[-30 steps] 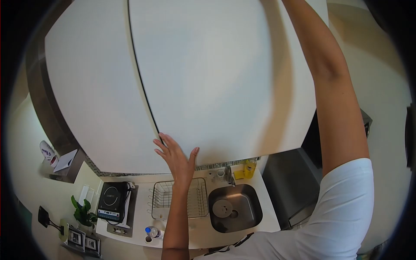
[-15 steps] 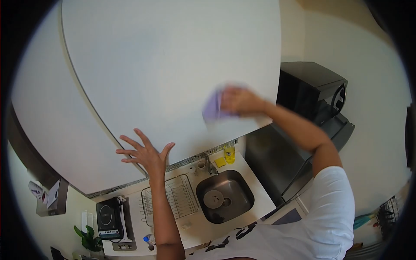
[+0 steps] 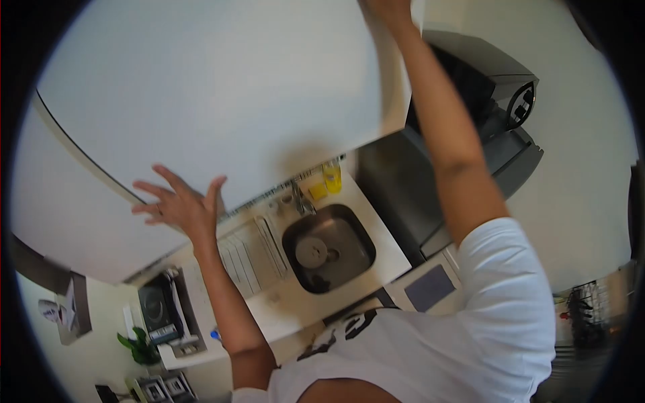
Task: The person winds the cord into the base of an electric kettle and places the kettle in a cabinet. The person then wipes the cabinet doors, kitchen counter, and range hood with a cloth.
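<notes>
With the left hand (image 3: 180,209) spread wide, fingers fanned apart and nothing in its grasp, reaches toward the lower part of the white cabinet door (image 3: 235,87), near the dark gap (image 3: 87,156) along its left side. Cannot tell from this angle whether pressing on the door or merely hovering in front; either way, probably spread so for balance during the high reach opposite. Extends the right arm (image 3: 457,141) far up past the door's right edge, with the right hand (image 3: 390,8) cut off by the top of the view; cannot tell whether closed on anything or loose. Faces the door at close range, mounted above the back of the surface (image 3: 270,316), presumably to leave working room below. Down there, sees the sink (image 3: 353,269) with a pale round disc (image 3: 312,252) lying in it. Behind, near the faucet (image 3: 302,199), has 2 yellow things side by side, a bottle (image 3: 332,178) and a sponge (image 3: 318,192), likely set there for handy washing. Just left of the sink, has a wire dish rack (image 3: 272,246), probably close by for draining; farther left, well apart from the sink, a black cooktop (image 3: 156,305), perhaps to stay dry.
</notes>
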The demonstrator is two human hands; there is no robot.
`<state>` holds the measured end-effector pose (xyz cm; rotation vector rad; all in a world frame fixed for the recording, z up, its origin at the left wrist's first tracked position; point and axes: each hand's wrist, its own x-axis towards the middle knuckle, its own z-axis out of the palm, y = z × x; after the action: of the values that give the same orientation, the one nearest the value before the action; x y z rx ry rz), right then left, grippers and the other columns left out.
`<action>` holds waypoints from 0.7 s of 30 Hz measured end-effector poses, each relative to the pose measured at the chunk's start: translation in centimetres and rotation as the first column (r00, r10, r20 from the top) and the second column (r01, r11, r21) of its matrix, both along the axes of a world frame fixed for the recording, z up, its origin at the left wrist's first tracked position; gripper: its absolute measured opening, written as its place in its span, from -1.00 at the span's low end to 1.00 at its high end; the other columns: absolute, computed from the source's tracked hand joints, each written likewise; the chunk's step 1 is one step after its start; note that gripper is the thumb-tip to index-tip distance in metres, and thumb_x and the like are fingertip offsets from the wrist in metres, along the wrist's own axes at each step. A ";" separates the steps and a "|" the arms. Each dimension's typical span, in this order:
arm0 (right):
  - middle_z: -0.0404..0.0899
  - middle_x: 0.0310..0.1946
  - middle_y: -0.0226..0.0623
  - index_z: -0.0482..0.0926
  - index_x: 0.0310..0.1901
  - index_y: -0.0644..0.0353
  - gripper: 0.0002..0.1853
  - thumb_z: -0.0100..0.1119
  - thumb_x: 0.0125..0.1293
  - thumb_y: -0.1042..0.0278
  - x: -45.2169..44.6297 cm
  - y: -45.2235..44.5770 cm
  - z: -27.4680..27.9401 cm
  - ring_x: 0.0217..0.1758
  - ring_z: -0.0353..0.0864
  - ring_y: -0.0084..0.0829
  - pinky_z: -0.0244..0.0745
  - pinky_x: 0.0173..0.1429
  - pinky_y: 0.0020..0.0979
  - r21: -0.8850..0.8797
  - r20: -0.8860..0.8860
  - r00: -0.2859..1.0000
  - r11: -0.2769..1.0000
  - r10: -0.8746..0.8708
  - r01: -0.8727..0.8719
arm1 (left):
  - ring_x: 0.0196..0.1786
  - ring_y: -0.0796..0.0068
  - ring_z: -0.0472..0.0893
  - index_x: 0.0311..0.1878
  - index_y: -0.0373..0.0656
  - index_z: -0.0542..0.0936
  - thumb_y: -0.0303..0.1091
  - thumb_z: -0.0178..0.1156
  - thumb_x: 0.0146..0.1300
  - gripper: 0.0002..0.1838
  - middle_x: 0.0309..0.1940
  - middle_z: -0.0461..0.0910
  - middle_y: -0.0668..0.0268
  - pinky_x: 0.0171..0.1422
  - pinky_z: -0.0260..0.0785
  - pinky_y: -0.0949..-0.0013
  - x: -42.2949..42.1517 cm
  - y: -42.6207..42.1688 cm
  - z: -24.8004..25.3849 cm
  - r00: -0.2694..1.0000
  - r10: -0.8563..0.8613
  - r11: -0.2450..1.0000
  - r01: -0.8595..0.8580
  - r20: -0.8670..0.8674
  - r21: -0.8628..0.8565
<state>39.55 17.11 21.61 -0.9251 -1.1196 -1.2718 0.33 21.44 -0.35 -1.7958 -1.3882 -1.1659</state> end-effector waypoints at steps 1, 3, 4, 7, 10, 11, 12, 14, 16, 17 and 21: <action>0.03 0.37 0.24 0.10 0.34 0.40 -0.29 -0.01 0.35 0.02 0.2 -0.3 -5.7 0.47 -0.12 0.19 -0.29 0.49 0.09 -0.038 -0.063 0.998 0.999 0.022 -0.025 | 0.28 -0.78 -0.50 0.51 0.02 -0.15 0.60 0.20 -0.28 0.37 0.40 -0.45 -0.38 0.03 -0.38 -0.77 0.0 -0.3 0.2 1.000 0.000 1.000 0.000 -0.001 -0.017; -0.01 0.34 0.37 0.08 0.31 0.49 -0.29 0.09 0.34 0.13 -0.2 -0.6 -18.6 0.46 -0.11 0.22 -0.31 0.49 0.04 -0.086 -0.220 0.975 0.995 0.037 -0.057 | 0.24 -0.86 -0.47 0.50 -0.02 -0.12 0.63 0.13 -0.24 0.34 0.37 -0.42 -0.46 -0.01 -0.36 -0.79 0.0 -0.5 0.3 0.999 -0.021 1.000 0.022 -0.025 0.011; -0.07 0.38 0.32 0.05 0.34 0.47 -0.27 0.08 0.34 0.12 -0.5 -0.2 -24.6 0.49 -0.16 0.19 -0.34 0.49 0.06 -0.118 -0.304 0.952 0.990 0.040 -0.080 | 0.23 -0.88 -0.47 0.50 -0.03 -0.10 0.63 0.11 -0.23 0.33 0.37 -0.40 -0.47 -0.02 -0.35 -0.79 -0.3 -0.5 0.0 0.999 -0.020 1.000 0.020 -0.045 -0.001; 0.23 0.25 0.18 0.10 0.36 0.37 -0.29 0.07 0.33 0.11 -4.2 -0.9 -31.6 0.34 0.14 0.16 -0.27 0.42 0.21 -0.239 -0.390 0.908 0.936 0.151 -0.259 | 0.22 -0.90 -0.46 0.49 -0.06 -0.04 0.64 0.08 -0.20 0.29 0.36 -0.35 -0.50 -0.02 -0.37 -0.79 -0.7 -0.4 0.1 0.996 -0.020 1.000 0.020 -0.092 0.002; 0.44 0.03 0.03 0.22 0.32 0.31 -0.35 0.05 0.33 0.06 -9.6 -0.2 -32.4 0.10 0.37 0.05 -0.06 0.33 0.19 -0.461 -0.123 0.991 0.881 0.055 -0.106 | 0.24 -0.85 -0.51 0.48 0.07 0.02 0.55 0.02 -0.02 0.10 0.41 -0.35 -0.37 0.01 -0.38 -0.79 -1.5 -0.7 -0.2 0.990 -0.121 0.993 0.121 -0.066 -0.006; 0.49 -0.10 -0.06 0.34 0.28 0.18 -0.38 0.08 0.28 -0.02 -12.0 0.8 -33.0 -0.03 0.44 -0.04 0.11 0.22 0.14 -0.512 0.003 1.000 0.859 0.008 -0.005 | 0.25 -0.83 -0.53 0.47 0.12 0.05 0.52 0.00 0.04 0.03 0.43 -0.36 -0.30 0.02 -0.38 -0.79 -1.8 -0.8 -0.2 0.978 -0.204 0.979 0.204 -0.047 -0.004; 0.53 -0.14 -0.13 0.39 0.26 0.07 -0.38 0.12 0.24 -0.09 -15.2 1.0 -32.0 -0.04 0.48 -0.09 0.18 0.23 0.12 -0.438 0.028 0.984 0.887 0.178 -0.148 | 0.30 -0.74 -0.55 0.45 0.16 0.14 0.30 0.05 0.19 -0.18 0.48 -0.32 -0.10 0.09 -0.37 -0.76 -2.2 -1.1 -0.4 0.970 -0.240 0.970 0.241 -0.040 0.013; 0.60 -0.12 -0.31 0.65 -0.04 -0.09 -0.68 0.18 0.19 0.07 -21.6 1.5 -31.1 0.02 0.54 -0.19 0.24 0.31 0.00 -0.633 0.091 0.960 0.759 0.264 -0.149 | 0.32 -0.69 -0.53 0.42 0.13 0.20 0.20 0.08 0.22 -0.25 0.49 -0.26 -0.04 0.13 -0.35 -0.73 -3.4 -2.0 -0.2 0.963 -0.264 0.964 0.263 -0.050 -0.022; 0.56 -0.04 -0.27 0.68 -0.17 -0.02 -0.74 0.15 0.10 0.22 -26.2 4.1 -31.5 0.16 0.46 -0.16 0.23 0.37 -0.19 -0.524 0.081 0.746 0.665 0.661 -0.532 | 0.41 -0.56 -0.40 0.36 0.04 0.32 -0.07 0.12 0.28 -0.41 0.48 -0.06 0.04 0.31 -0.27 -0.54 -3.5 -3.5 0.3 0.957 -0.284 0.959 0.283 -0.051 -0.026; 0.50 0.07 -0.28 0.66 -0.16 0.00 -0.72 0.13 0.06 0.26 -29.3 3.0 -29.6 0.24 0.38 -0.19 0.17 0.42 -0.23 -0.616 0.242 0.892 0.770 0.381 -0.162 | 0.41 -0.56 -0.40 0.36 0.04 0.32 -0.07 0.12 0.28 -0.41 0.48 -0.06 0.04 0.31 -0.27 -0.54 -3.7 -3.7 0.4 0.955 -0.292 0.956 0.292 -0.050 -0.010; 0.52 -0.01 -0.35 0.64 -0.17 0.01 -0.74 0.10 0.08 0.33 -29.4 2.9 -29.3 0.18 0.41 -0.27 0.19 0.40 -0.18 -0.538 0.404 0.808 0.826 0.429 -0.170 | 0.47 -0.36 -0.19 0.34 0.01 0.36 -0.18 0.21 0.25 -0.42 0.44 0.03 -0.03 0.48 -0.19 -0.11 -4.7 -4.1 -0.3 0.949 -0.314 0.948 0.315 -0.031 0.047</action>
<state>10.16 19.98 -7.72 -0.7148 -1.9978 -0.9952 -4.36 17.39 -0.62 -2.0381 -1.0714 -1.3221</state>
